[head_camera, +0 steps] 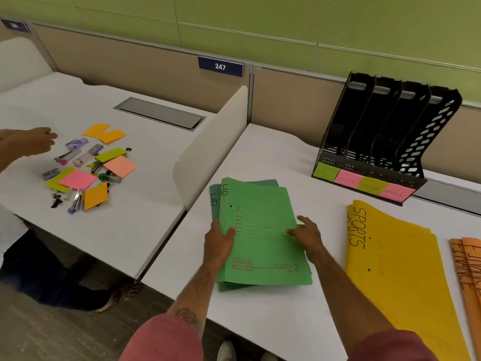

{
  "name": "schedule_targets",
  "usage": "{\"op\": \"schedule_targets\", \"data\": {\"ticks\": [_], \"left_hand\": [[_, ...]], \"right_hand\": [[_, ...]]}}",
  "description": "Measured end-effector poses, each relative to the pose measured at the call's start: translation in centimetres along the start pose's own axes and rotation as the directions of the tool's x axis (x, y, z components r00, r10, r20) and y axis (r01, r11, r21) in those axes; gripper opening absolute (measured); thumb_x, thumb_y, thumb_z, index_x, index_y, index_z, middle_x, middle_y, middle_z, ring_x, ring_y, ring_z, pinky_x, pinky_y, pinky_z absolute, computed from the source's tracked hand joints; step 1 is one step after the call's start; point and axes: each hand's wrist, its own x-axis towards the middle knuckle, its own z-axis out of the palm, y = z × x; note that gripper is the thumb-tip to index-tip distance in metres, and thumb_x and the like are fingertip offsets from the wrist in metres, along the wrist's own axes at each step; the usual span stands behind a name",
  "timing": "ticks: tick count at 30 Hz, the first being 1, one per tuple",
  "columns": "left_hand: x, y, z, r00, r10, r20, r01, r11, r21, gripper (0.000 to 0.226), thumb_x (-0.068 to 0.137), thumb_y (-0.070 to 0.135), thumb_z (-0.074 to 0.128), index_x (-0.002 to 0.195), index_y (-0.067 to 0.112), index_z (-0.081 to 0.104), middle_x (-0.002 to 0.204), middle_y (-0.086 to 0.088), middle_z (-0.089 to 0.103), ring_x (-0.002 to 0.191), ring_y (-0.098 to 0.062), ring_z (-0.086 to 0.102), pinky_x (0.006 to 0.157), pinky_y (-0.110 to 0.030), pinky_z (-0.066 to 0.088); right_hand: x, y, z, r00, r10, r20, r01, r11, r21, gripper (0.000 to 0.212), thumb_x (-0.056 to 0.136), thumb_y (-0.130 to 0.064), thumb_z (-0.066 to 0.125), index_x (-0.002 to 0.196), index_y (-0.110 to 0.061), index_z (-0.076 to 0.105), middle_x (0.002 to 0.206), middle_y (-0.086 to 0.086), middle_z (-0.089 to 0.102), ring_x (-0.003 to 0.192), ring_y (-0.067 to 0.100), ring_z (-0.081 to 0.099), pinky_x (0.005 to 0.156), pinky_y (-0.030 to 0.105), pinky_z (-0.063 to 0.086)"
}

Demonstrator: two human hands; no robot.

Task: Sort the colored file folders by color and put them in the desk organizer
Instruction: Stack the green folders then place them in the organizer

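Observation:
A stack of green folders (260, 217) marked "HR" lies on the white desk (273, 321) in front of me. My left hand (220, 243) grips the stack's left edge, thumb on top. My right hand (307, 237) holds the right edge, fingers lying on the top folder. To the right lie yellow folders (395, 269) marked "SPORTS", and orange folders (468, 269) marked "FINANCE" at the frame's edge. The black desk organizer (385, 136) stands at the back right with its slots showing no folders and green and pink sticky labels along its front.
A white divider panel (208, 152) separates my desk from the left desk, where sticky notes, clips and staplers (88, 168) lie scattered. Another person's hand (31, 142) reaches over them, their legs below. A partition wall with sign "247" (220, 66) runs behind.

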Motion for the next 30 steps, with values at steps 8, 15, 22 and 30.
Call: {"op": "schedule_targets", "data": {"ticks": [8,15,22,30], "left_hand": [[0.6,-2.0,0.9,0.993,-0.118,-0.028,0.122,0.966,0.230,0.062,0.090,0.039,0.067,0.138,0.006,0.044,0.141,-0.013,0.041,0.133,-0.033,0.034,0.107,-0.045,0.035],[1.5,-1.4,1.6,0.994,-0.113,-0.006,0.111,0.961,0.252,0.061,0.085,0.026,0.073,0.137,0.011,0.045,0.139,-0.013,0.040,0.131,-0.033,0.033,0.106,-0.049,0.037],[2.9,-0.3,2.3,0.993,-0.050,0.103,0.011,0.936,0.353,0.060,0.080,0.026,0.077,0.131,0.012,0.048,0.133,-0.011,0.047,0.127,-0.032,0.039,0.103,-0.047,0.038],[3.0,1.0,4.5,0.968,0.042,0.248,-0.137,0.914,0.382,0.047,0.077,0.019,0.078,0.117,0.012,0.054,0.119,-0.007,0.055,0.115,-0.028,0.049,0.095,-0.046,0.048]], "right_hand": [[1.2,-1.5,1.0,0.965,-0.232,0.122,0.262,0.888,-0.378,0.049,0.078,0.002,0.061,0.124,-0.015,0.052,0.114,0.011,0.062,0.086,0.019,0.061,0.057,0.015,0.047],[2.2,0.9,1.0,0.974,-0.191,0.120,0.224,0.877,-0.426,0.057,0.071,-0.005,0.064,0.123,-0.020,0.046,0.106,0.008,0.056,0.094,0.026,0.061,0.068,0.031,0.056],[1.1,2.7,-0.8,0.999,-0.044,0.012,0.045,0.933,-0.356,0.049,0.076,-0.010,0.076,0.118,-0.010,0.052,0.113,0.007,0.060,0.088,0.018,0.057,0.049,0.015,0.036],[-1.0,7.0,-2.2,0.977,0.072,-0.200,-0.138,0.932,-0.336,0.038,0.076,-0.024,0.079,0.106,-0.008,0.062,0.108,0.009,0.063,0.083,0.017,0.057,0.047,0.015,0.034]]}}
